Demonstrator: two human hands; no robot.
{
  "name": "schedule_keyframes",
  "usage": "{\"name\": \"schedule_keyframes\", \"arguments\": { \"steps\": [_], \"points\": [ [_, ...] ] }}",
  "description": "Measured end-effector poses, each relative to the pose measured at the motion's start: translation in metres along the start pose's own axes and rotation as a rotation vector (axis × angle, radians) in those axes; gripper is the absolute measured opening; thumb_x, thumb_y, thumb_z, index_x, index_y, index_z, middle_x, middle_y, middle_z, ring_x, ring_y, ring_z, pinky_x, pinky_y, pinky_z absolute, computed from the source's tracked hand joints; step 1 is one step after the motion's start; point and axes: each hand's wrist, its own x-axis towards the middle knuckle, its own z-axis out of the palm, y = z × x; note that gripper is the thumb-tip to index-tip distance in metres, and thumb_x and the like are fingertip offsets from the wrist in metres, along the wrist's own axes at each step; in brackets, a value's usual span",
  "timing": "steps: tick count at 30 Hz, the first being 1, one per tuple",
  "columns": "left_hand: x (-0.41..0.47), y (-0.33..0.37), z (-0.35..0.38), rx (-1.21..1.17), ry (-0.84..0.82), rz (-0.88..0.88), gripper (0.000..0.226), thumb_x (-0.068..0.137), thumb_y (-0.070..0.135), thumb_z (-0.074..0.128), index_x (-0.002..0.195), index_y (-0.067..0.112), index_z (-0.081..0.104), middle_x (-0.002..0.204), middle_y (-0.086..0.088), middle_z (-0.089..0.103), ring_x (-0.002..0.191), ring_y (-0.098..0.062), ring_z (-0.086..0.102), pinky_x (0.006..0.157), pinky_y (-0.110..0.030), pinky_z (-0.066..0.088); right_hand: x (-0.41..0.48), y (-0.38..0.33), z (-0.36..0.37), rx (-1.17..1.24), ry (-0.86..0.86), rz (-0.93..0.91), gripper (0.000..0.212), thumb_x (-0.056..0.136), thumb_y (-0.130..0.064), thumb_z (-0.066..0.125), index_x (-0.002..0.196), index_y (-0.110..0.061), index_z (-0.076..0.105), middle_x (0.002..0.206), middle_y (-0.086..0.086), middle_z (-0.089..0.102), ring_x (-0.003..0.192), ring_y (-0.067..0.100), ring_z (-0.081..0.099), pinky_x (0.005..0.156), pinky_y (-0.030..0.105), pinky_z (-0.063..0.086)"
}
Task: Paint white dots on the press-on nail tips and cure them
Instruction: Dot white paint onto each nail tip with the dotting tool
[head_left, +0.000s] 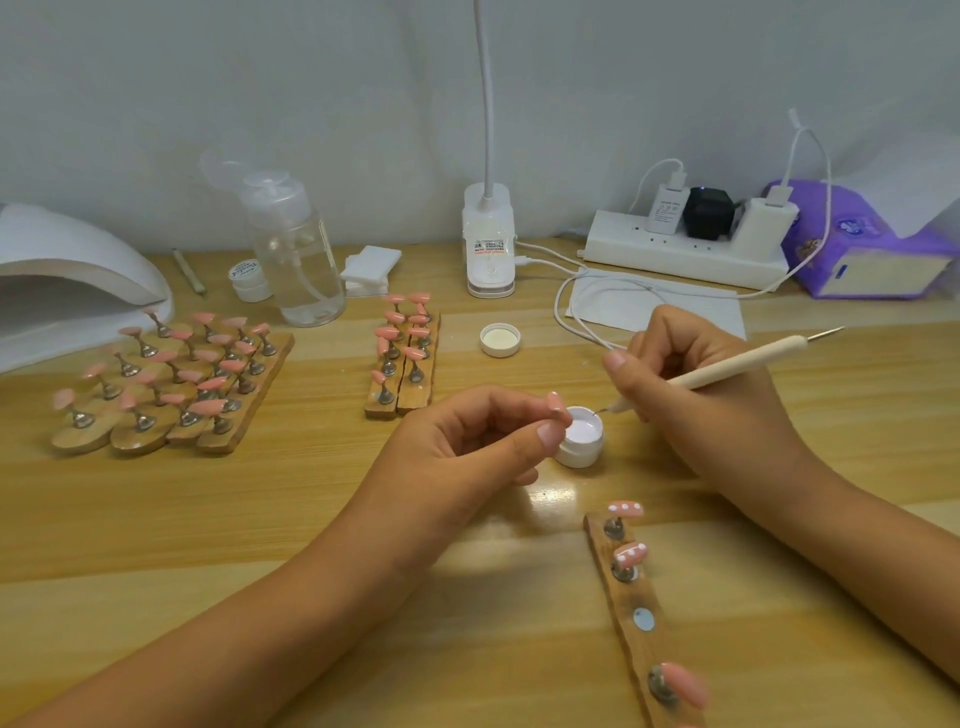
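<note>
My left hand (467, 441) pinches a pink nail tip (555, 404) on its stand, just left of the small open jar of white gel (582, 439). My right hand (696, 384) holds a cream dotting pen (737, 366) like a pencil, its fine tip at the jar's rim. In front lies a wooden strip (631, 613) with two pink tips bearing white dots (626, 509), one bare magnet spot and one plain pink tip (685, 683). The white curing lamp (67, 275) sits at the far left.
Wooden strips with several pink tips stand at the left (166, 384) and centre (405, 358). The jar lid (500, 339), a pump bottle (296, 254), another small jar (249, 278), a desk lamp base (489, 244), a power strip (685, 244), cables and a tissue pack (857, 244) are behind.
</note>
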Motion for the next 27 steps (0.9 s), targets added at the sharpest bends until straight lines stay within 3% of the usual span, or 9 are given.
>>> {"name": "schedule_keyframes", "arguments": {
  "steps": [4, 10, 14, 21, 27],
  "points": [
    [0.001, 0.0, 0.0, -0.005, 0.013, 0.002, 0.01, 0.076, 0.024, 0.072, 0.084, 0.03, 0.075, 0.085, 0.013, 0.072, 0.072, 0.003, 0.062, 0.064, -0.012, 0.048, -0.003, 0.0, 0.005, -0.002, -0.044, -0.024, 0.036, 0.086, -0.026, 0.069, 0.067, -0.004, 0.049, 0.06, 0.014, 0.052, 0.054, 0.012, 0.043, 0.05, 0.021, 0.036],
    [0.002, -0.001, -0.001, -0.026, 0.017, -0.001, 0.011, 0.078, 0.024, 0.069, 0.083, 0.032, 0.074, 0.085, 0.014, 0.07, 0.079, 0.001, 0.062, 0.066, -0.014, 0.049, 0.005, -0.006, 0.014, -0.009, 0.019, -0.111, 0.035, 0.084, -0.038, 0.068, 0.069, -0.011, 0.053, 0.055, -0.012, 0.053, 0.054, 0.001, 0.05, 0.053, 0.008, 0.036],
    [0.003, -0.002, -0.001, -0.053, 0.019, -0.004, 0.011, 0.078, 0.024, 0.069, 0.084, 0.031, 0.075, 0.084, 0.013, 0.07, 0.079, 0.0, 0.062, 0.067, -0.015, 0.05, 0.003, -0.003, 0.017, -0.071, 0.016, -0.159, 0.04, 0.086, -0.039, 0.064, 0.063, -0.013, 0.044, 0.054, -0.009, 0.043, 0.052, 0.003, 0.041, 0.051, 0.01, 0.032],
    [0.003, -0.002, -0.001, -0.043, 0.01, -0.004, 0.011, 0.079, 0.023, 0.068, 0.085, 0.03, 0.075, 0.082, 0.012, 0.069, 0.079, 0.0, 0.062, 0.069, -0.015, 0.051, 0.004, 0.001, 0.019, -0.161, -0.059, -0.177, 0.039, 0.089, -0.039, 0.06, 0.065, -0.013, 0.044, 0.055, -0.009, 0.045, 0.053, 0.009, 0.042, 0.052, 0.018, 0.033],
    [0.003, -0.001, -0.001, -0.046, 0.002, -0.009, 0.011, 0.079, 0.023, 0.069, 0.085, 0.03, 0.075, 0.083, 0.011, 0.069, 0.078, 0.0, 0.062, 0.069, -0.015, 0.051, 0.004, 0.001, 0.018, -0.152, -0.047, -0.171, 0.04, 0.089, -0.039, 0.06, 0.066, -0.009, 0.045, 0.056, -0.009, 0.044, 0.054, 0.007, 0.042, 0.052, 0.016, 0.033]
  ]
}}
